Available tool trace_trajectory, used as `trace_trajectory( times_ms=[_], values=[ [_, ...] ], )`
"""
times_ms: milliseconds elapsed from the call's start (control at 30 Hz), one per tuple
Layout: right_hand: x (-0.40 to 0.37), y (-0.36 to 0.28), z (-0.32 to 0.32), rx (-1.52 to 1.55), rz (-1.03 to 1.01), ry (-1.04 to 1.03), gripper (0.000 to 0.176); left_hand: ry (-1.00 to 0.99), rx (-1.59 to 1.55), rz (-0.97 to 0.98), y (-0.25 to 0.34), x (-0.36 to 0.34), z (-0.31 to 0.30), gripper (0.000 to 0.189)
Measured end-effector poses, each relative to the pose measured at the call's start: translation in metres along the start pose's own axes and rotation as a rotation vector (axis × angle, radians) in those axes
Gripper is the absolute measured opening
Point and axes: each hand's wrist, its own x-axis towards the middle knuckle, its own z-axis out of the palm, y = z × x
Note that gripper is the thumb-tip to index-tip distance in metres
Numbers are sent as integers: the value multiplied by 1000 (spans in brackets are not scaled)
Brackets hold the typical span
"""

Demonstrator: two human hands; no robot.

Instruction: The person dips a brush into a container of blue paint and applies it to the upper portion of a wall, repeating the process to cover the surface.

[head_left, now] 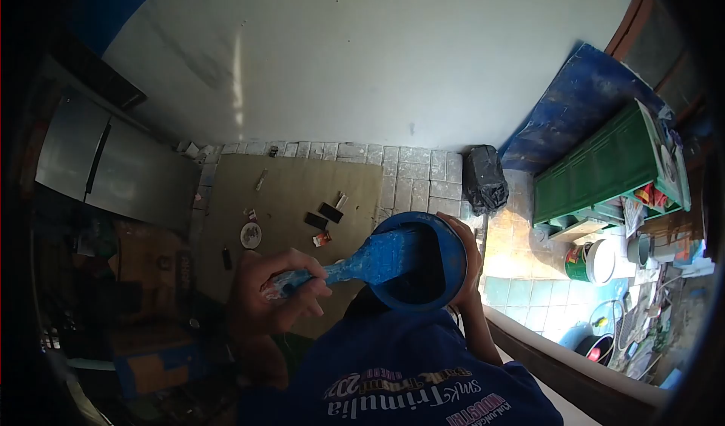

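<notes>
A paint-covered blue brush (374, 260) is in my left hand (291, 290), whose fingers are wrapped round the handle. Its wide head lies over the opening of a round blue container (423, 294), against the left part of the rim. Dark blue shows inside the container, but its contents are hard to make out. My right hand (468, 256) grips the container from its right side, with most of the fingers hidden behind it. Both hands are in front of my chest, above the blue shirt.
A pale wall (377, 63) rises ahead. On a mat (302, 184) below lie a white bowl (251, 236), dark flat objects and a small orange pack (322, 239). A black bag (485, 179), green cabinet (596, 173) and bucket (600, 262) stand right; a grey fridge (128, 162) stands left.
</notes>
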Motion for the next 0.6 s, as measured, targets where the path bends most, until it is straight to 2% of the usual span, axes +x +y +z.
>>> trace_trajectory(
  times_ms=[67,133,267,333,433,567,600],
  values=[
    [11,19,2,1,-70,26,108,-56,-33,-10,0,28,-4,12],
    [24,34,5,4,-66,38,106,-172,-20,144,-2,56,-5,18],
    [36,43,5,-25,-54,77,102,-273,-28,102,-1,95,2,27],
    [39,52,9,23,-26,120,101,-279,221,294,1,115,10,33],
    [56,57,7,27,-3,146,103,-338,401,299,16,143,15,38],
    [82,69,2,10,0,141,108,-365,409,305,11,179,24,39],
    [86,75,2,17,-7,144,108,-351,397,358,10,189,26,39]
  ],
)
